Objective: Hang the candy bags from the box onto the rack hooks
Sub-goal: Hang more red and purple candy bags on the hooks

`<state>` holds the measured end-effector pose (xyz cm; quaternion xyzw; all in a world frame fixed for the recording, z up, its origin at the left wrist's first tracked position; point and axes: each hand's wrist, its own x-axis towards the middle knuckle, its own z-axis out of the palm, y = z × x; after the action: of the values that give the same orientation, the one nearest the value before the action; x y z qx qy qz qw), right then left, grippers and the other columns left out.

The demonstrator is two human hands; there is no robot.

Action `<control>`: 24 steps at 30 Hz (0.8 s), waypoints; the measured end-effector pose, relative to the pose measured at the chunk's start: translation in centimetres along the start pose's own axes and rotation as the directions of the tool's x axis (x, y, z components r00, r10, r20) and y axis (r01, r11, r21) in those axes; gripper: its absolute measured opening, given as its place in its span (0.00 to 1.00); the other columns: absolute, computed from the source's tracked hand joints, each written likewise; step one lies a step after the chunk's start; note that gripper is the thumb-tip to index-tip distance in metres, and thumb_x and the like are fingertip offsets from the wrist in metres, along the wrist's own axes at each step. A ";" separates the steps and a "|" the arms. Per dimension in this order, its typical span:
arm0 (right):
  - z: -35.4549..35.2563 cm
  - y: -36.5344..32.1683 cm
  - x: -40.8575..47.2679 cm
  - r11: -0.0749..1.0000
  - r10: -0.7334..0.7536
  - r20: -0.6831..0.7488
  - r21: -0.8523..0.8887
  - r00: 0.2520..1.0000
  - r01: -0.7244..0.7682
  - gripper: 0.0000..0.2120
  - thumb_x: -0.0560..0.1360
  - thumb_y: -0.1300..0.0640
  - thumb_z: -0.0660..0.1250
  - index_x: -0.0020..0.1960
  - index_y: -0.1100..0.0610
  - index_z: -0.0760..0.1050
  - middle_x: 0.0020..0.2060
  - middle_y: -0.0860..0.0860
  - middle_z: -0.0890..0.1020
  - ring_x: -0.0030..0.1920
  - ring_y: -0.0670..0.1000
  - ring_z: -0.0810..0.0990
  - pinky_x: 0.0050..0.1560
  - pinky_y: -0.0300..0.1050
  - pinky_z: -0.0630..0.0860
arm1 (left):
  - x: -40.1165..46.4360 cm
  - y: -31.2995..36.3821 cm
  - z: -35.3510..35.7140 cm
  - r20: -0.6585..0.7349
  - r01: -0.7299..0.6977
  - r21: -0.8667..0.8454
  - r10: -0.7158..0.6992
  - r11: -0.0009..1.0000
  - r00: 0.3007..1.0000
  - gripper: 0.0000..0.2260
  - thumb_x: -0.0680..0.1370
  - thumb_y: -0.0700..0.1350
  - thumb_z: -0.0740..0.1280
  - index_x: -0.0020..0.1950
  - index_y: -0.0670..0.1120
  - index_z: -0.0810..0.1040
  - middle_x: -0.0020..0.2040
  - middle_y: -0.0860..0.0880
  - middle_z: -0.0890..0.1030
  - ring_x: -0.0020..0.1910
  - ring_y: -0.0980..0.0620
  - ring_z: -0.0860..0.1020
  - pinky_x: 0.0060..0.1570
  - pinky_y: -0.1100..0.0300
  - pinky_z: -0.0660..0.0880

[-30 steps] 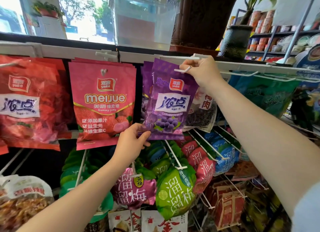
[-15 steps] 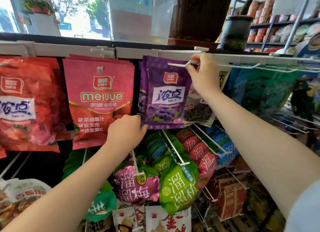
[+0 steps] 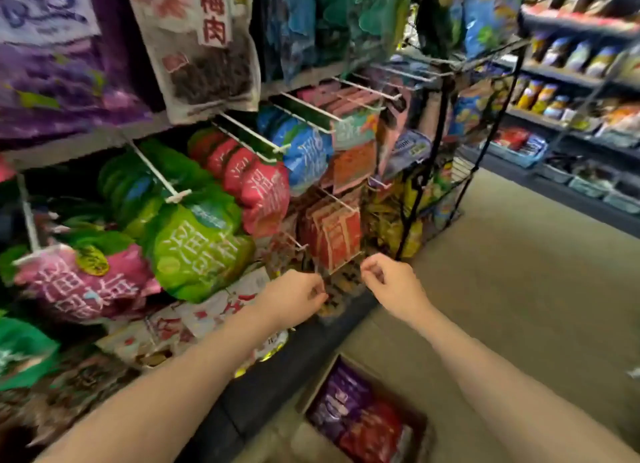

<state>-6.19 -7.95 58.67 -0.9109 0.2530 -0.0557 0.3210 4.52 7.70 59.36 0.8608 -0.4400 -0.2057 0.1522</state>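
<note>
Purple bag hangs at rack's top-left, both left hand and right hand loosely curled and empty, more candy bags left in floor box.

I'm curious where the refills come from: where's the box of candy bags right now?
The cardboard box sits on the floor at the bottom of the head view, at the foot of the rack, below both hands, with purple and red bags inside.
</note>
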 end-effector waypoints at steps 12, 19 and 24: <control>13.0 29.0 -11.4 0.810 0.572 0.452 -0.184 0.684 -0.556 0.12 0.79 0.60 0.57 0.59 0.60 0.74 0.56 0.59 0.80 0.56 0.58 0.78 0.54 0.46 0.70 | 6.5 -3.4 29.8 0.484 0.297 0.200 -0.358 0.934 0.798 0.14 0.78 0.44 0.54 0.59 0.44 0.74 0.60 0.40 0.77 0.60 0.41 0.76 0.55 0.52 0.73; 28.9 40.7 -5.2 0.797 0.588 0.490 -0.217 0.644 -0.563 0.14 0.80 0.56 0.54 0.59 0.59 0.73 0.58 0.56 0.80 0.58 0.55 0.78 0.54 0.44 0.72 | 10.6 -12.3 47.4 0.562 0.381 0.114 -0.376 0.917 0.736 0.10 0.77 0.46 0.58 0.51 0.46 0.77 0.51 0.43 0.82 0.53 0.43 0.79 0.50 0.56 0.74; 41.3 46.4 -0.6 0.844 0.529 0.413 -0.167 0.741 -0.510 0.13 0.80 0.57 0.54 0.60 0.57 0.72 0.58 0.56 0.77 0.58 0.56 0.76 0.58 0.47 0.73 | 14.1 -19.0 57.2 0.513 0.430 0.022 -0.380 0.902 0.770 0.12 0.77 0.44 0.61 0.60 0.44 0.72 0.53 0.40 0.81 0.54 0.41 0.78 0.51 0.55 0.74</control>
<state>-15.58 -15.57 -2.26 -0.7989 0.4177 0.2504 0.3530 -2.76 2.25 -1.85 0.8424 -0.2578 -0.4726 0.0249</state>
